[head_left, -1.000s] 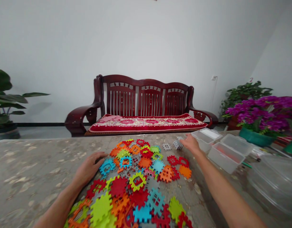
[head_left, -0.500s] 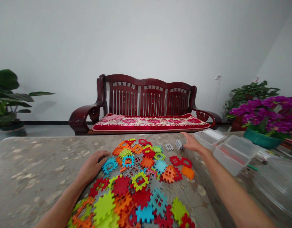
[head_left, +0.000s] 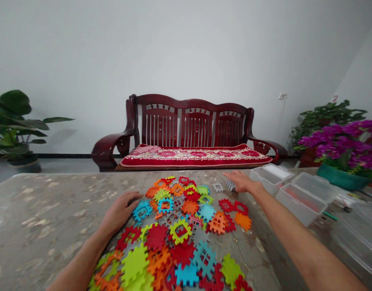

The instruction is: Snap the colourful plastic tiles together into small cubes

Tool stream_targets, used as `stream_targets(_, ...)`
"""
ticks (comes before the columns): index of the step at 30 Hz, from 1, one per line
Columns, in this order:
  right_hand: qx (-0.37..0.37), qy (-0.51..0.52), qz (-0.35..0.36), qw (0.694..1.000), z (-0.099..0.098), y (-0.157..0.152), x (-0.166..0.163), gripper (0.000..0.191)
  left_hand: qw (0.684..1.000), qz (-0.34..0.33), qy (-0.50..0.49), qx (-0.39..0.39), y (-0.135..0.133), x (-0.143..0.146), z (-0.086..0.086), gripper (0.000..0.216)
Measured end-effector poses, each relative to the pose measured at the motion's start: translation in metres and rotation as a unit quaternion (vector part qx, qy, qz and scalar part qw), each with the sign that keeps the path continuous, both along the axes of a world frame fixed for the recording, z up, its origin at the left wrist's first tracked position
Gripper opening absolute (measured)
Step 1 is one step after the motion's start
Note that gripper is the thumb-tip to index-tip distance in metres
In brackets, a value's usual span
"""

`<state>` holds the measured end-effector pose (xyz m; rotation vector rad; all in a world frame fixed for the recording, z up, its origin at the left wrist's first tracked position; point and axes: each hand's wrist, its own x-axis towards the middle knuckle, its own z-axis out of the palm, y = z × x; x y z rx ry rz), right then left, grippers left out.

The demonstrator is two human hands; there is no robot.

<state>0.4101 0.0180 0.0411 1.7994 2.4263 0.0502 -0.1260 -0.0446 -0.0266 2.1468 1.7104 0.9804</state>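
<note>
My left hand (head_left: 121,211) lies low at the left edge of a heap of notched plastic building tiles, fingers loosely stretched, nearest a blue frame tile (head_left: 141,211). No tile shows in it. At the far right of the heap, my right hand (head_left: 239,181) reaches over a small grey stack of tiles (head_left: 230,185), fingers extended to the left behind it. The hand partly covers the stack; whether it touches it is unclear. Left of the stack lies a flat grey lattice tile (head_left: 217,187). Red tiles (head_left: 225,205) and an orange tile (head_left: 243,221) lie closer to me.
Clear plastic boxes (head_left: 301,202) with open lids stand on the right of the table (head_left: 61,214), one holding something reddish. Behind them is a teal pot (head_left: 339,177) of purple flowers. A wooden bench (head_left: 113,147) stands beyond the table's far edge.
My right hand has moved from beside the grey stack to over and behind it, fingers pointing further left. The view has shifted slightly; my left hand stays by the heap.
</note>
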Motion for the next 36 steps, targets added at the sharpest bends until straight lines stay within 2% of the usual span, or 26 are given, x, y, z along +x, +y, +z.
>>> stream_targets(7, -0.014, 0.049, -0.007, 0.999, 0.001, 0.000, -0.003, 0.100, 1.000, -0.002, -0.001, -0.005, 0.000, 0.000, 0.000, 0.041)
stream_targets(10, -0.020, 0.078, -0.024, 0.996, 0.001, 0.001, 0.001, 0.109, 1.000, -0.003, 0.002, -0.009, 0.000, 0.001, 0.002, 0.042)
stream_targets(13, -0.008, 0.158, -0.073, 0.985, -0.001, 0.001, 0.005, 0.116, 1.000, -0.003, 0.006, -0.012, -0.001, 0.002, 0.003, 0.042)
stream_targets(16, 0.024, 0.217, -0.167, 0.962, -0.005, -0.002, 0.003, 0.110, 1.000, -0.004, 0.006, -0.009, -0.001, 0.002, 0.003, 0.042)
stream_targets(19, 0.029, 0.195, -0.251, 0.948, -0.009, -0.005, -0.008, 0.110, 1.000, -0.005, 0.007, -0.009, -0.001, 0.002, 0.002, 0.042)
stream_targets(23, 0.023, 0.140, -0.302, 0.943, -0.012, -0.009, -0.024, 0.105, 1.000, -0.006, 0.001, -0.005, 0.000, 0.001, -0.001, 0.040)
stream_targets(31, 0.042, 0.113, -0.306, 0.944, -0.013, -0.014, -0.031, 0.090, 1.000, -0.005, 0.005, -0.010, 0.001, 0.000, -0.003, 0.041)
stream_targets(36, 0.034, 0.120, -0.299, 0.946, -0.010, -0.015, -0.032, 0.092, 1.000, -0.004, 0.004, -0.007, 0.001, 0.000, -0.004, 0.041)
